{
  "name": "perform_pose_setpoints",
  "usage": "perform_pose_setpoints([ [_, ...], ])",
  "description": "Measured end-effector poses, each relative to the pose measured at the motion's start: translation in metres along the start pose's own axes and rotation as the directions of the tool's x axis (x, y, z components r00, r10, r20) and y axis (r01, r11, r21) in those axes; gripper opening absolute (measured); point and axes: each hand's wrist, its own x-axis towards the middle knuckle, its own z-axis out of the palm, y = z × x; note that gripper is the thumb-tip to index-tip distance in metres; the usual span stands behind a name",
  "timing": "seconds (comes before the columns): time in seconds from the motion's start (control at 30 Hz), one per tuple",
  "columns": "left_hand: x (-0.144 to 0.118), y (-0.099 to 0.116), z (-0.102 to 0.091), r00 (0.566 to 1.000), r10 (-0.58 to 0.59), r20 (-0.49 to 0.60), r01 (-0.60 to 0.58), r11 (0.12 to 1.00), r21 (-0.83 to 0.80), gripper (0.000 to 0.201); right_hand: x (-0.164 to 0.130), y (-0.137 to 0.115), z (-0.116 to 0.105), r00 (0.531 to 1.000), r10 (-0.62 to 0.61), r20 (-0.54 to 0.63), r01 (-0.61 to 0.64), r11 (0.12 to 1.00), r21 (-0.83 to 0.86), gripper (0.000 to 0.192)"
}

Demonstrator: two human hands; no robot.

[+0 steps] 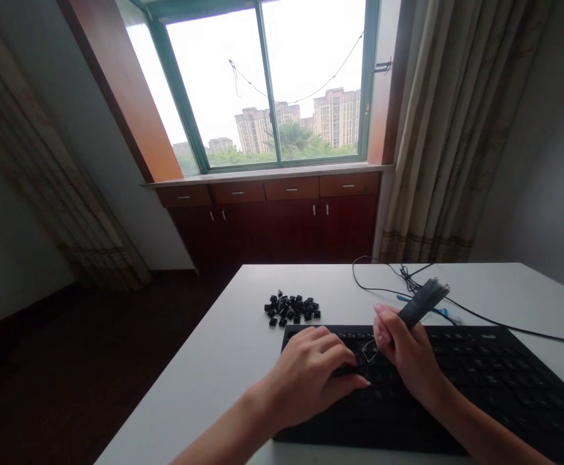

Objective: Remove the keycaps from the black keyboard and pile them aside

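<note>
A black keyboard (pixel 456 387) lies on the white table, with some key positions along its left part looking bare. Over its left end rests my left hand (pixel 313 361), thumb and index finger apart, nothing visible between them. My right hand (pixel 400 345) is closed around the dark handle of a keycap puller (pixel 420 307). The puller's thin wire loops point down at the keys, close to my left fingertips; whether they touch a key I cannot tell. Beyond the keyboard's far left corner sits a loose pile of black keycaps (pixel 291 308).
A black cable (pixel 383 289) curls across the table (pixel 204 355) behind the keyboard and runs off to the right. A small blue-handled item (pixel 442 312) lies partly hidden behind my right hand. Dark red cabinets (pixel 272 226) stand under the window, past the table's far edge.
</note>
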Motion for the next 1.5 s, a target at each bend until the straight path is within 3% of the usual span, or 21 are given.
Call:
perform_pose_setpoints([
  [0.1,-0.001,-0.021,-0.012,0.986,-0.126,-0.113,0.132,0.990,0.054,0.020,0.001,0.000,-0.001,1.000,-0.025,0.005,0.025,1.000,0.013,0.048],
  [0.2,-0.006,-0.050,-0.021,0.943,-0.256,-0.210,0.284,0.952,0.114,0.014,0.002,0.001,-0.001,0.998,-0.054,0.027,0.054,0.999,-0.004,0.048],
  [0.33,-0.013,-0.076,-0.021,0.904,-0.372,-0.210,0.405,0.903,0.145,0.012,0.001,-0.001,-0.001,0.996,-0.074,0.055,0.076,0.997,-0.027,0.047],
  [0.63,-0.017,-0.083,-0.021,0.901,-0.391,-0.189,0.415,0.902,0.115,0.019,0.003,-0.008,-0.001,0.996,-0.066,0.053,0.067,0.998,-0.008,0.045],
  [0.77,-0.012,-0.072,-0.019,0.905,-0.356,-0.232,0.391,0.911,0.130,0.019,0.004,-0.006,-0.002,0.996,-0.066,0.067,0.067,0.998,-0.013,0.044],
  [0.87,-0.006,-0.051,-0.018,0.959,-0.242,-0.150,0.260,0.958,0.118,0.024,0.006,-0.009,-0.004,0.994,-0.074,0.082,0.078,0.996,-0.047,0.045],
  [0.93,-0.002,-0.032,-0.018,0.991,-0.125,-0.042,0.129,0.986,0.104,0.031,0.010,-0.015,-0.007,0.989,-0.100,0.105,0.111,0.988,-0.108,0.046],
  [1.0,0.000,-0.016,-0.019,0.996,0.015,0.084,-0.024,0.994,0.109,0.047,0.015,-0.022,-0.010,0.979,-0.136,0.152,0.164,0.969,-0.183,0.046],
  [1.13,0.000,0.002,-0.019,0.972,0.009,0.234,-0.042,0.990,0.136,0.092,0.023,-0.028,-0.018,0.962,-0.148,0.228,0.213,0.933,-0.292,0.047],
  [1.2,-0.002,0.002,-0.018,0.960,-0.002,0.281,-0.037,0.990,0.134,0.104,0.023,-0.026,-0.024,0.966,-0.141,0.216,0.204,0.932,-0.300,0.047],
  [1.5,-0.008,-0.016,-0.016,0.942,-0.053,0.333,0.002,0.988,0.151,0.117,0.007,-0.019,-0.038,0.987,-0.102,0.127,0.139,0.935,-0.325,0.046],
])
